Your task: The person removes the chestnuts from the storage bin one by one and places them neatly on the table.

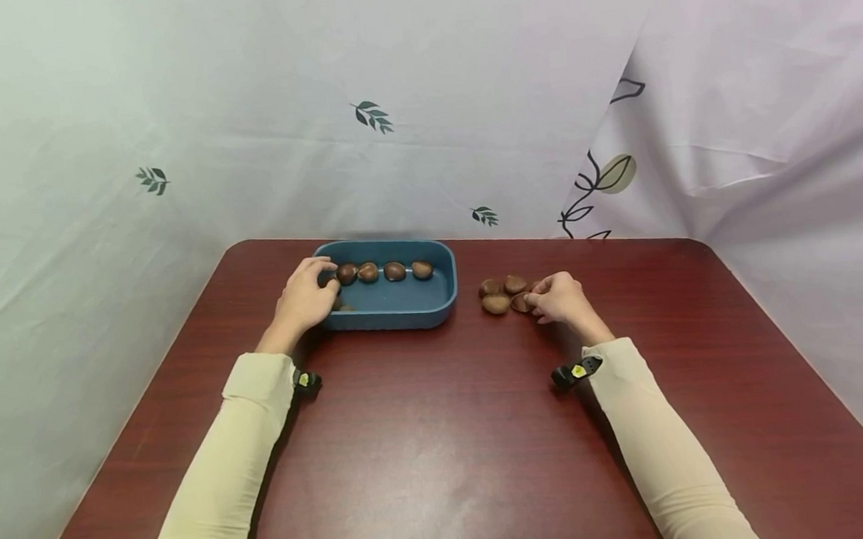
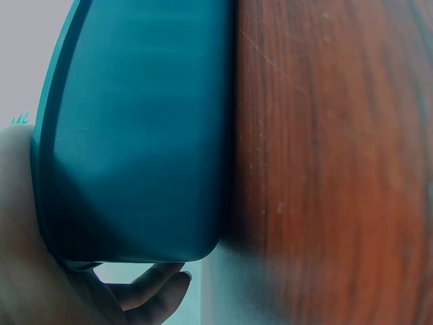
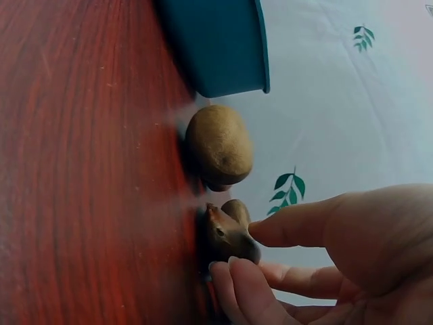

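Observation:
My left hand point(image 1: 308, 297) grips the left end of a blue plastic bin point(image 1: 397, 319), the thumb over its rim. In the left wrist view fingers point(image 2: 159, 298) curl by the outside of its end wall. A row of several chestnuts point(image 1: 395, 271) lies along the bin's back wall, and part of another brown piece shows near the front left corner. To the right of the bin, my right hand point(image 1: 557, 298) pinches a chestnut point(image 3: 230, 237) between thumb and fingers, low at the table. Beside it sits a small cluster of chestnuts point(image 1: 496, 303), one lighter brown.
The dark red wooden table point(image 1: 429, 453) runs back to a white fabric backdrop point(image 1: 255, 106) printed with leaves. The bin stands near the table's back edge. Black wrist bands point(image 1: 577, 372) sit at both cuffs.

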Motion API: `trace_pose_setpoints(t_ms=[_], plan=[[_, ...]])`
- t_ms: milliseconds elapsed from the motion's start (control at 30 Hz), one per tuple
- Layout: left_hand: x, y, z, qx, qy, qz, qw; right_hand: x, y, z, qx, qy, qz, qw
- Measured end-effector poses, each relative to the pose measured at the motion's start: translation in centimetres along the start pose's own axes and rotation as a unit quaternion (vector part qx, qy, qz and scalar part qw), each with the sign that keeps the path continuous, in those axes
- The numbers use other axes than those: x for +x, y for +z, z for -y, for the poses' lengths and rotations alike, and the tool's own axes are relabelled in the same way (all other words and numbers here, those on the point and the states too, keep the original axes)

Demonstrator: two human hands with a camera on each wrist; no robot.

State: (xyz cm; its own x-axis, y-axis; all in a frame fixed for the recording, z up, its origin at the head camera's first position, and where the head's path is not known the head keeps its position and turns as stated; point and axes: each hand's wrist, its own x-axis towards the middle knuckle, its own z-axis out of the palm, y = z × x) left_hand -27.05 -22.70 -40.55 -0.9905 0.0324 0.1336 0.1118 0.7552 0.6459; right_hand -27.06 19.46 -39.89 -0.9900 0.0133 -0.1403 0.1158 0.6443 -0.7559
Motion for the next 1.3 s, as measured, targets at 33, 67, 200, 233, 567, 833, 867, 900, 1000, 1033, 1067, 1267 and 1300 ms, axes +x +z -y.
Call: trace_pose_setpoints(t_ms=[33, 67, 200, 233, 567, 833, 867, 900, 1000, 1033, 1067, 1267, 1300], plan=[[0.0, 0.0, 0.0, 0.000, 0.000, 0.000, 1.0000, 0.0, -0.1, 0.0, -0.001, 0.001, -0.002, 1.0000], [0.1, 0.0, 0.0, -0.001, -0.001, -0.001, 1.0000, 0.0, -0.3, 0.1, -0.003, 0.001, -0.004, 1.0000], [0.1, 0.1, 0.1, -0.002, -0.001, -0.002, 1.0000, -0.3, -0.9, 0.4, -0.012, -0.005, -0.005, 0.9999], [0.1, 0.1, 0.1, -0.003, -0.001, -0.002, 1.0000, -0.4, -1.0, 0.5, -0.020, -0.007, -0.007, 0.9997], [-0.1, -0.2, 0.1, 0.000, -0.003, 0.000, 1.0000, -1.6, -1.6, 4.0, -0.044, -0.055, -0.025, 0.9972], [0.0, 0.1, 0.2, 0.001, -0.002, 0.001, 1.0000, -1.5, 0.6, 7.4, -0.015, -0.091, -0.008, 0.9957], [0.0, 0.1, 0.2, 0.000, -0.001, 0.001, 1.0000, -1.4, 1.0, 7.7, -0.004, -0.093, -0.003, 0.9956], [0.0, 0.1, 0.2, 0.000, -0.001, 0.001, 1.0000, -1.3, 1.4, 8.1, 0.009, -0.096, 0.002, 0.9954], [-0.1, 0.1, 0.0, -0.001, -0.003, 0.001, 1.0000, -1.1, 2.8, 9.1, 0.042, -0.105, 0.012, 0.9935], [-0.1, 0.1, 0.0, -0.001, -0.003, 0.001, 1.0000, -1.0, 3.3, 9.4, 0.051, -0.108, 0.016, 0.9927], [-0.1, 0.1, -0.1, -0.001, -0.004, 0.001, 1.0000, -0.9, 3.8, 9.7, 0.058, -0.110, 0.021, 0.9920], [-0.2, 0.1, -0.3, 0.002, -0.003, 0.000, 1.0000, -0.5, 6.0, 10.8, 0.075, -0.121, 0.046, 0.9888], [-0.2, 0.1, -0.3, 0.001, -0.003, 0.000, 1.0000, -0.5, 6.2, 11.0, 0.077, -0.119, 0.047, 0.9887]])
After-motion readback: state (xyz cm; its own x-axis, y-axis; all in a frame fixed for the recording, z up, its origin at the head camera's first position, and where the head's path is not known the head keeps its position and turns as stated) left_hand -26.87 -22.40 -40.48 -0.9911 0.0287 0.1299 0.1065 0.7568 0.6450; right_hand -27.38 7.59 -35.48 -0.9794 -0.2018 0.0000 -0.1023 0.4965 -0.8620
